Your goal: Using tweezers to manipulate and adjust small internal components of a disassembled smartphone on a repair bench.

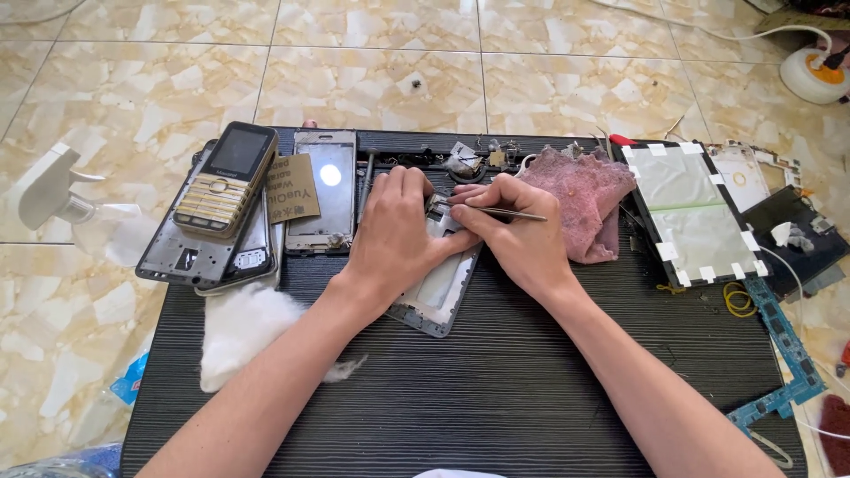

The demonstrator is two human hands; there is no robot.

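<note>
My left hand [396,232] presses down on an opened phone frame [439,292] lying on the black ribbed work mat [496,389]. My right hand [522,235] grips thin metal tweezers [505,212], whose tip points left into the upper end of the frame, close to my left fingers. The spot under the tip is hidden by my fingers. Both hands meet over the top of the frame.
A keypad phone [226,180] rests on stacked phone parts at left, beside a phone screen panel [324,190]. White cotton [239,332] lies front left. A pink cloth [586,199], a taped tablet panel [695,212] and blue circuit boards [788,354] sit right.
</note>
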